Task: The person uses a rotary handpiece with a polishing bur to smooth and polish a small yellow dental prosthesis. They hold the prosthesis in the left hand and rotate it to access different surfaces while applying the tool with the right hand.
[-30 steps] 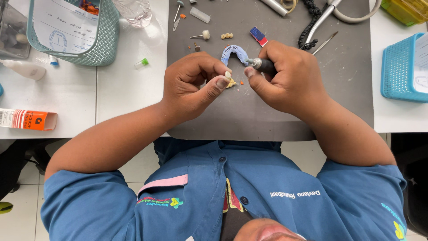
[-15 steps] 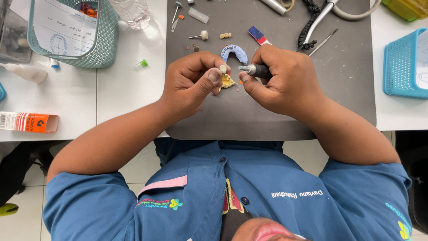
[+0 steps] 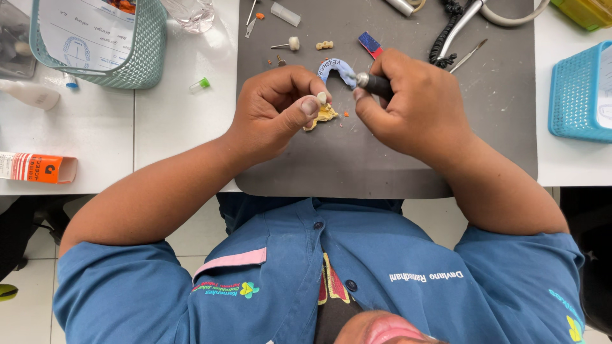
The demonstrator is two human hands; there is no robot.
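My left hand (image 3: 277, 109) pinches a small whitish tooth-shaped piece (image 3: 322, 97) between thumb and forefinger, just above a yellow dental cast fragment (image 3: 325, 115) lying on the dark grey mat (image 3: 382, 165). My right hand (image 3: 414, 102) grips a dark handpiece with a silver tip (image 3: 364, 80), its tip close to the small piece. A blue arch-shaped tray (image 3: 335, 66) lies on the mat just beyond both hands.
A teal basket (image 3: 143, 60) with a paper form stands at the far left, a blue basket (image 3: 577, 95) at the right. An orange box (image 3: 38, 167), a white bottle (image 3: 29, 94), burs, a blue-red block (image 3: 370, 43) and a coiled cable (image 3: 446, 32) lie around.
Both hands have shifted slightly apart and lower on the mat. The yellow cast now lies below the left thumb, with the small whitish piece held at the fingertips.
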